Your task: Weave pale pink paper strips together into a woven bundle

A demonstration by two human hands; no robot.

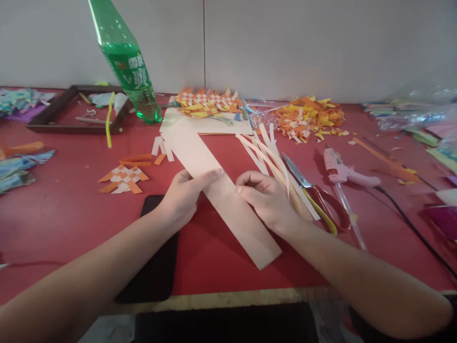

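Observation:
A wide, pale strip of paper [235,209] slants across the middle of the view, held above the red table. My left hand [185,193] grips its left edge, thumb on top and fingers beneath. On the opposite edge, my right hand [266,197] pinches the strip between thumb and curled forefinger. Narrow cut paper strips [271,152] lie just beyond my right hand, beside scissors [321,205] with red and yellow handles. A small woven orange and white paper piece [124,178] rests left of my left hand. Part of a black phone [153,267] shows under my left forearm.
A green bottle [132,71] stands tall at the back left beside a dark wooden frame [43,119]. Behind lie a longer woven piece [207,101] and a heap of orange and yellow folded paper [303,116]. A pink glue gun [342,171] with a black cord is at right.

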